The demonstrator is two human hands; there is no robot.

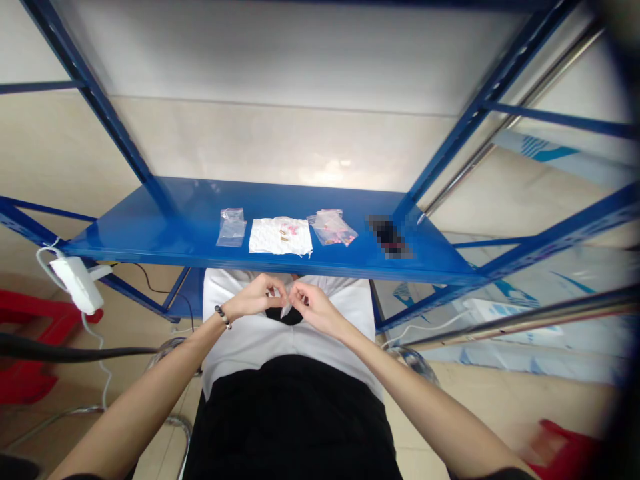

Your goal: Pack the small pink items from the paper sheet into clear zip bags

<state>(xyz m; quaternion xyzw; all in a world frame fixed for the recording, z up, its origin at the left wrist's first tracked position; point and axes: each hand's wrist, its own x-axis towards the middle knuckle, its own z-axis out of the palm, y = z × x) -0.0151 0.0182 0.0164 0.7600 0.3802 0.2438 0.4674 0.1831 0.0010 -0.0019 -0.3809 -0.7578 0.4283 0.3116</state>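
Observation:
My left hand (257, 295) and my right hand (311, 305) meet in front of my lap, just below the front edge of a blue metal shelf (165, 233). Both pinch a small clear plastic bag (285, 310) that hangs between the fingertips. A beaded bracelet sits on my left wrist. On the shelf lie a clear bag (232, 227), a white cloth (280, 235) with a few small pieces on it, and a clear bag of pink items (332, 227).
A dark blurred object (391, 238) rests on the shelf's right part. Blue rack posts (100, 100) rise on both sides. A white power strip (76, 283) hangs at the left edge. Red plastic stools (23, 347) stand on the floor at left and lower right.

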